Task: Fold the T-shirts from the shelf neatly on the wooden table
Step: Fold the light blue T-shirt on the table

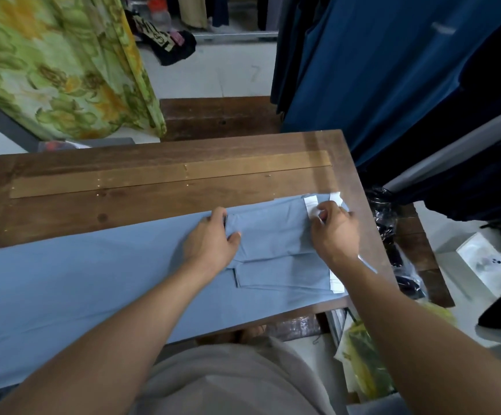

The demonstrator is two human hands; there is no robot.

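A light blue T-shirt (93, 271) lies spread across the near half of the wooden table (153, 175), its left part hanging past the table's left edge. Its sleeves are folded in on the right side, where white trim (310, 206) shows. My left hand (213, 241) rests on the cloth at the folded part, fingers gripping a fold edge. My right hand (334, 229) pinches the white trim near the table's right edge.
Dark blue garments (393, 85) hang at the right, close to the table's far right corner. A green floral cloth (57, 61) hangs at the far left. Black plastic bags (393, 235) and a white box (486, 262) lie on the floor to the right.
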